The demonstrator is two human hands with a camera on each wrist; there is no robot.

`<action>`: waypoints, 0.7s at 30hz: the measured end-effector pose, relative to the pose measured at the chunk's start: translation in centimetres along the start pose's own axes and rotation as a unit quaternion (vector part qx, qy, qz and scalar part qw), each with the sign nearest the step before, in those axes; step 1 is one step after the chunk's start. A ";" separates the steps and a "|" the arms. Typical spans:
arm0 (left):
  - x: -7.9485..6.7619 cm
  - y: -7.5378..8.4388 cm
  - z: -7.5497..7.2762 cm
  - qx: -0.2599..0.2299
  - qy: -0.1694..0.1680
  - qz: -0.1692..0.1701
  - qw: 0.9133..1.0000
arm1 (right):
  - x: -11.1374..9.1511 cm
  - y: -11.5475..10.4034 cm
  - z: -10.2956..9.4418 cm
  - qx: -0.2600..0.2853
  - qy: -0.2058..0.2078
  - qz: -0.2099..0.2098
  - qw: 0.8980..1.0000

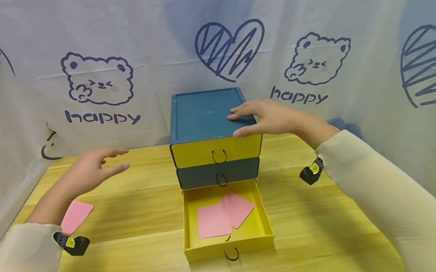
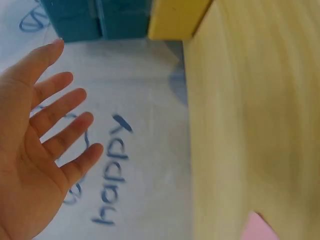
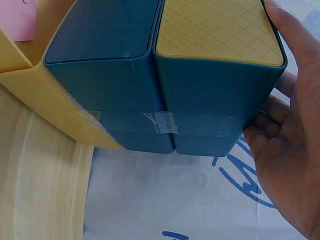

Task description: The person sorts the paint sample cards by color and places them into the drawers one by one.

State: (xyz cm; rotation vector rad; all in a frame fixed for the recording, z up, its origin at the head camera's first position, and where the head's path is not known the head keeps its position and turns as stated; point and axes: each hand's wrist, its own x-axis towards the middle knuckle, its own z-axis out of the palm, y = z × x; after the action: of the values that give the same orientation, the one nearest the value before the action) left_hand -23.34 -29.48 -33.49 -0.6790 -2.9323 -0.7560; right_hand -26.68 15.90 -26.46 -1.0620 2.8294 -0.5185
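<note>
A small stacked drawer box (image 1: 208,114) stands at the middle of the table, teal on top with yellow and teal drawer fronts. Its bottom yellow drawer (image 1: 229,248) is pulled out and holds pink cards (image 1: 213,221). My right hand (image 1: 272,115) rests on the top right edge of the box; in the right wrist view its fingers lie along the top and the thumb is at the front edge. My left hand (image 1: 92,170) hovers left of the box with fingers extended, touching nothing, palm and spread fingers visible in the left wrist view.
Another pink card (image 1: 76,215) lies on the wooden table (image 1: 149,270) at the left, partly hidden by the left forearm. Black loops (image 1: 232,255) serve as pulls on the drawer fronts. A white curtain (image 1: 164,68) with drawings hangs behind and beside the table.
</note>
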 end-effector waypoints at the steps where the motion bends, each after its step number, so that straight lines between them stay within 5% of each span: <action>1: -0.5 -0.6 0.1 -0.001 -0.007 -0.009 1.000 | 0.0 0.1 0.1 0.002 0.001 0.000 1.000; 12: -5.8 -9.9 2.8 0.012 -0.046 -0.109 0.993 | -0.1 0.0 0.2 0.007 0.009 -0.005 1.000; 21: -8.3 -14.3 4.1 0.020 -0.039 -0.108 0.993 | -0.1 0.1 0.5 0.009 0.012 -0.003 1.000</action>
State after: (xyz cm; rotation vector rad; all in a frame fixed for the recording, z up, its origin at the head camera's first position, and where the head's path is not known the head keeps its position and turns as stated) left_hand -21.64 -42.16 -44.73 -0.4020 -3.1190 -0.6977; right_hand -26.57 15.93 -26.96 -1.0687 2.8378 -0.5601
